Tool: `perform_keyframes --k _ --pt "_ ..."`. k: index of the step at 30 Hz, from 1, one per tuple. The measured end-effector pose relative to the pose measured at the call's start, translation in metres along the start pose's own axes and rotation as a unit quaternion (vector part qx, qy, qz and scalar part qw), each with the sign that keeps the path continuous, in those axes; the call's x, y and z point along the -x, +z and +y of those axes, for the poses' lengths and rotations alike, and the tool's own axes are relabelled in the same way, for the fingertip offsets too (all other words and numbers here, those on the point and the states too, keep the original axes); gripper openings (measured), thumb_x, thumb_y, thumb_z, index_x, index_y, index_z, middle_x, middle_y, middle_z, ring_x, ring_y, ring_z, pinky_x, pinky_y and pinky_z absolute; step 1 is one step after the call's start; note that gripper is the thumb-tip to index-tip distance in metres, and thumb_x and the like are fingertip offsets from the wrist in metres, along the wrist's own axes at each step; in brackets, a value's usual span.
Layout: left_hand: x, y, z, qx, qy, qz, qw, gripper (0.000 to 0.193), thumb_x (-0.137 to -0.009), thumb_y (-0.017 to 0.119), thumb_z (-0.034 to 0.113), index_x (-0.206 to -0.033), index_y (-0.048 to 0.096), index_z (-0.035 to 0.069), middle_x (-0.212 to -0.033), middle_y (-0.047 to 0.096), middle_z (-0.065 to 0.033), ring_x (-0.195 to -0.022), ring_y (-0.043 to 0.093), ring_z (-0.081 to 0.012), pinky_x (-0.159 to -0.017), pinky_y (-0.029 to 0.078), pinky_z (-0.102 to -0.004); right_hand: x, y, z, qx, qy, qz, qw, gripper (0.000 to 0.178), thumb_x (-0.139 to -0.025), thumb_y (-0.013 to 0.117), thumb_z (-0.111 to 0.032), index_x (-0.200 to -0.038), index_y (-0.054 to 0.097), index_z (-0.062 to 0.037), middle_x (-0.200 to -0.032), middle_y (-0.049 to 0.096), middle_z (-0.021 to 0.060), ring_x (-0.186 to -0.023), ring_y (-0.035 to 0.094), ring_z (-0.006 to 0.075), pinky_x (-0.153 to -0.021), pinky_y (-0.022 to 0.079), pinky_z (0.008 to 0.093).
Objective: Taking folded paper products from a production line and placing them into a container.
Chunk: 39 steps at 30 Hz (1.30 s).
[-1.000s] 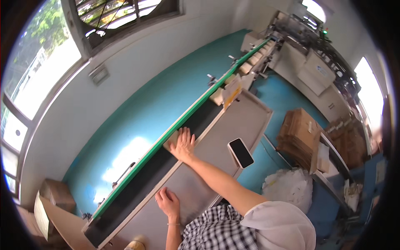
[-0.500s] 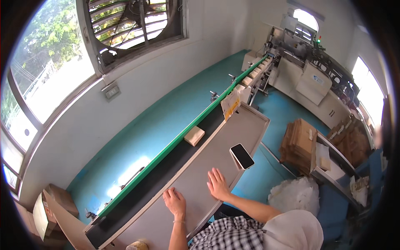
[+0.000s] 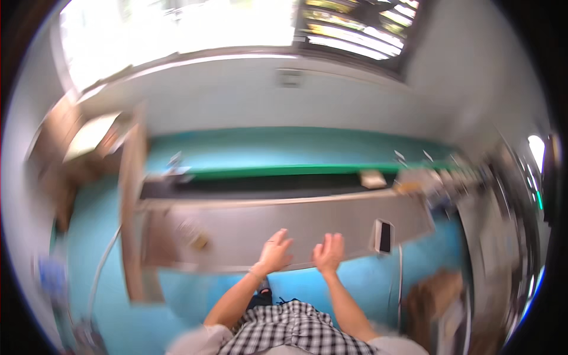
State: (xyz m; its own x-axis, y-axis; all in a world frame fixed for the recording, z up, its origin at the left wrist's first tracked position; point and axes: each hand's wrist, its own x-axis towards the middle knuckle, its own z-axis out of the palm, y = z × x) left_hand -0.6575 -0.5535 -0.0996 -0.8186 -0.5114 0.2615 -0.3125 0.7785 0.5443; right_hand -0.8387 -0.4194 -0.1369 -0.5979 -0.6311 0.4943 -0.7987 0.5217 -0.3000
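Block (image 3: 372,179) on dark belt (image 3: 266,187), close by green rail (image 3: 284,171), probably for keeping in line. Left hand (image 3: 276,251) and right hand (image 3: 328,253) loosely spread over tabletop's (image 3: 331,216) near edge, nothing gripped. Phone (image 3: 384,236) to the right, seemingly parked clear of belt.

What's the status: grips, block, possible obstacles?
Left grip and right grip empty, at near edge of grey tabletop. Pale block on black conveyor belt, untouched. Possible obstacle: smartphone on tabletop, right of both.
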Motion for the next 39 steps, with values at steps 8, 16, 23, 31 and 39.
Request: perform_keyframes --k 8,16,23,31,39 --pt "0.181 0.022 0.070 -0.063 -0.122 0.077 0.988 0.040 -0.087 0.066 0.022 -0.122 0.058 0.005 -0.140 0.051 -0.0188 -0.131 0.047 -0.0383 -0.098 0.044 -0.0549 -0.027 0.011 0.022 0.065 -0.073 -0.035 0.995 0.038 -0.079 0.060 -0.027 -0.107 0.063 -0.0016 -0.096 0.060 0.0175 -0.089 0.058 0.0390 -0.079 0.048 0.0520" --pt "0.381 0.063 0.095 0.164 -0.435 -0.262 0.846 0.031 -0.097 0.057 0.018 -0.123 0.057 0.002 -0.112 0.061 -0.0199 -0.097 0.060 -0.0375 -0.077 0.049 -0.0540 -0.025 0.032 0.031 -0.037 -0.201 0.134 0.970 0.012 -0.073 0.062 -0.024 -0.077 0.067 -0.0138 -0.083 0.067 0.0098 -0.073 0.062 0.0359 -0.062 0.049 0.0532" --pt "0.436 0.008 0.140 0.221 -0.582 0.022 0.783 0.034 -0.101 0.054 0.022 -0.128 0.056 0.003 -0.109 0.064 -0.0189 -0.097 0.062 -0.0335 -0.079 0.051 -0.0495 -0.108 0.094 0.120 0.048 -0.031 -0.086 0.995 0.082 -0.085 0.062 -0.057 -0.137 0.052 0.0050 -0.124 0.061 0.0327 -0.113 0.058 0.0507 -0.093 0.046 0.0575" --pt "0.584 -0.063 0.199 -0.017 -0.567 0.548 0.615 0.022 -0.095 0.060 0.018 -0.113 0.063 0.006 -0.109 0.064 -0.0123 -0.095 0.063 -0.0319 -0.083 0.052 -0.0430 0.080 0.114 -0.008 0.178 -0.354 -0.019 0.918 0.068 -0.090 0.054 -0.051 -0.128 0.059 0.0059 -0.119 0.062 0.0330 -0.109 0.059 0.0505 -0.090 0.047 0.0579" --pt "0.791 -0.167 0.290 -0.394 -0.569 0.621 0.368 0.027 -0.086 0.068 0.010 -0.111 0.059 0.007 -0.118 0.057 -0.0164 -0.113 0.053 -0.0392 -0.097 0.044 -0.0481 0.377 0.036 -0.187 -0.299 -0.264 -0.720 0.568 0.032 -0.091 0.059 -0.021 -0.114 0.063 0.0015 -0.102 0.069 0.0189 -0.088 0.067 0.0286 -0.073 0.053 0.0406"
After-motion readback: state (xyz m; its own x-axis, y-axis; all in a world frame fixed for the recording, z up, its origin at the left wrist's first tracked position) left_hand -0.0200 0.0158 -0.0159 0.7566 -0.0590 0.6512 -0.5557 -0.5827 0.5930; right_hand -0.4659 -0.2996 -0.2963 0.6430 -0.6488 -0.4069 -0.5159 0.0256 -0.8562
